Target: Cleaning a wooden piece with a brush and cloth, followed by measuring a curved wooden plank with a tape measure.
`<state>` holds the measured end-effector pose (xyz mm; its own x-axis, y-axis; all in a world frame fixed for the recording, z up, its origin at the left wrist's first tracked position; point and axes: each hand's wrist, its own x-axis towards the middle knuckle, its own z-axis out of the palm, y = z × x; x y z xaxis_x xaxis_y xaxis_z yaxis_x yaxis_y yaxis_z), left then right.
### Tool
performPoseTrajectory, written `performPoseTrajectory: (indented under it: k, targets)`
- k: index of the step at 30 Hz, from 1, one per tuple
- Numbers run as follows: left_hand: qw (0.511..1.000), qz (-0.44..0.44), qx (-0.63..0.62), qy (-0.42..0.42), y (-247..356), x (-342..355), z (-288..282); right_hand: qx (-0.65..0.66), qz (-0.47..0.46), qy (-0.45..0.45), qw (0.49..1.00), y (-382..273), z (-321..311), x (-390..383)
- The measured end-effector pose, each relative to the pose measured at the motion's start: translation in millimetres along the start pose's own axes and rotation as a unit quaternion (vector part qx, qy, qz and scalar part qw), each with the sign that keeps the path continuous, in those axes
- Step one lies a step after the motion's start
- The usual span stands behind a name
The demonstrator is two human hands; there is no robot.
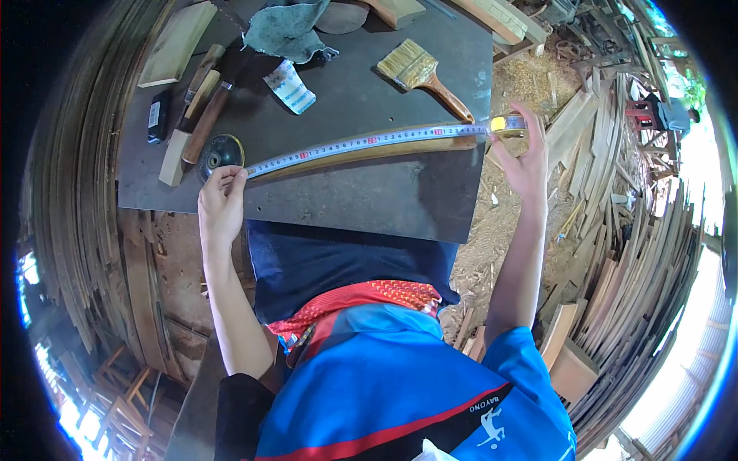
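Observation:
A white tape measure [361, 144] is drawn out along a narrow curved strip of wood [442, 144] on the dark tabletop. My left hand [221, 207] pinches the tape's free end at the strip's left end, beside a round black disc [219, 152]. At the table's right edge, my right hand [527, 165] holds the yellow tape case [509, 123] between thumb and fingers, just past the strip's right end. A wide paintbrush [411, 67] with a brown handle lies beyond the tape, its handle tip near the strip.
Wooden-handled tools [206, 123] and a small black box [158, 117] lie on the table's left. A crumpled grey cloth [284, 31] and a white-and-blue scrap [290, 87] lie farther back. Stacked planks [630, 284] stand at right; a person [669, 114] is in the far right background.

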<state>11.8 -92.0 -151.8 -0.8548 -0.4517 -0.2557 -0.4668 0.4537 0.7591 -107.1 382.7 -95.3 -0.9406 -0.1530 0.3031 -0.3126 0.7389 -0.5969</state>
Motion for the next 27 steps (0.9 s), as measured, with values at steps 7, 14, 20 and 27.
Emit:
performPoseTrajectory:
  k: [7, 14, 20, 27]
  targets:
    - [0.998, 0.042, 0.037, 0.01, 7, -3, 1, 0.048, -0.016, 0.002, 0.999, -1, 15, -2]
    - [0.999, 0.045, -0.01, 0.0, 17, -5, -1, 0.06, 0.01, 0.011, 0.998, -6, 20, -5]
    - [0.99, 0.139, 0.014, 0.007, -7, -3, 5, 0.057, 0.011, 0.026, 0.998, -4, 22, -6]
    - [0.993, 0.112, 0.017, 0.013, 13, -11, 11, 0.043, 0.045, 0.053, 0.997, -8, 23, -7]
